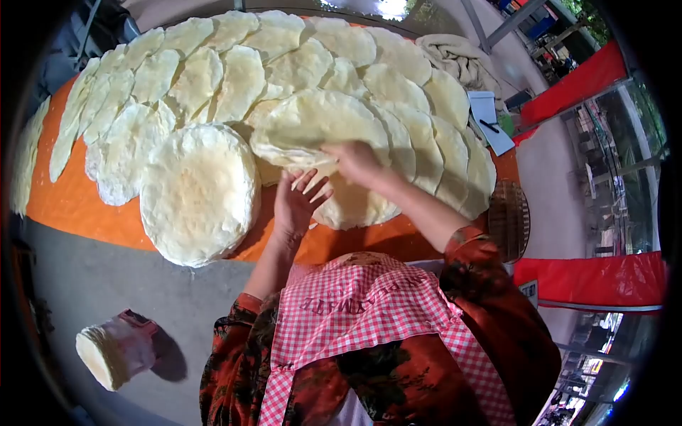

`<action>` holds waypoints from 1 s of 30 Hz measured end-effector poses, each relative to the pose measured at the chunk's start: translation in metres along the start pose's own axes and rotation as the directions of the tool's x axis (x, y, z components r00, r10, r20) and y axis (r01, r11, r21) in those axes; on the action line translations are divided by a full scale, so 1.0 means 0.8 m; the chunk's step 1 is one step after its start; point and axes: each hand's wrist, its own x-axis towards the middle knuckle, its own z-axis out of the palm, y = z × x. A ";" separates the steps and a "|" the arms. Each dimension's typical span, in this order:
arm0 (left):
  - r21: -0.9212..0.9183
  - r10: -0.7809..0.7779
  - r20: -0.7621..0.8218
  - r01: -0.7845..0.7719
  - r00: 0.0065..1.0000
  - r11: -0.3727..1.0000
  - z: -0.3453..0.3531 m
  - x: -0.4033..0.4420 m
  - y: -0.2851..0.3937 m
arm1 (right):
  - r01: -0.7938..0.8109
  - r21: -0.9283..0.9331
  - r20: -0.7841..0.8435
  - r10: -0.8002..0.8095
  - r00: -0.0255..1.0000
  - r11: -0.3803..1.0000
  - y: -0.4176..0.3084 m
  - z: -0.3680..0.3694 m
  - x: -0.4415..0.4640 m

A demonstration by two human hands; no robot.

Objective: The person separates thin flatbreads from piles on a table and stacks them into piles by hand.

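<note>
My right hand [354, 162] is closed on the near edge of a small stack of thin, pale round flatbreads [320, 121], which is lifted and tilted above others. Just below that stack, my left hand [295, 206] is open, palm up with the fingers spread, close to its near edge. To the left stands a taller pile of flatbreads [199, 188]. Overlapping single flatbreads [241, 82] cover much of the orange tabletop [64, 192].
A notebook with a pen [490, 124] and a crumpled cloth [458, 60] lie at the right end. A woven basket [508, 220] sits by the table's right edge. On the floor at lower left is another flatbread stack [103, 355] beside a pinkish container [138, 341].
</note>
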 end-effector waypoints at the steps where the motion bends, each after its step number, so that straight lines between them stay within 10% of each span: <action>1: -0.077 -0.018 -0.004 0.017 1.000 0.997 0.013 -0.006 0.009 | 0.293 -0.226 -0.177 -0.335 0.925 0.929 0.018 -0.012 0.003; 6: -0.318 -0.113 0.173 0.165 0.978 0.934 -0.043 -0.014 -0.001 | 0.365 -0.463 -0.186 -0.491 0.851 0.807 -0.001 -0.013 -0.112; 12: 0.058 -0.137 -0.044 0.140 0.990 0.988 -0.101 -0.027 -0.041 | 0.414 -0.314 0.280 -0.333 0.900 0.854 0.083 0.097 -0.175; 16: 0.102 -0.152 -0.111 0.163 0.982 0.981 -0.102 -0.029 -0.040 | 0.233 0.130 0.106 -0.247 0.963 0.964 0.045 0.090 -0.132; 18: 0.169 -0.133 -0.096 0.148 0.986 0.975 -0.088 -0.031 -0.036 | -0.178 0.529 0.161 0.108 0.981 0.830 0.011 0.102 -0.082; 30: 0.275 -0.061 -0.138 0.098 0.989 0.956 -0.079 -0.036 -0.044 | -0.153 0.001 0.192 0.150 0.970 0.988 -0.054 0.110 0.024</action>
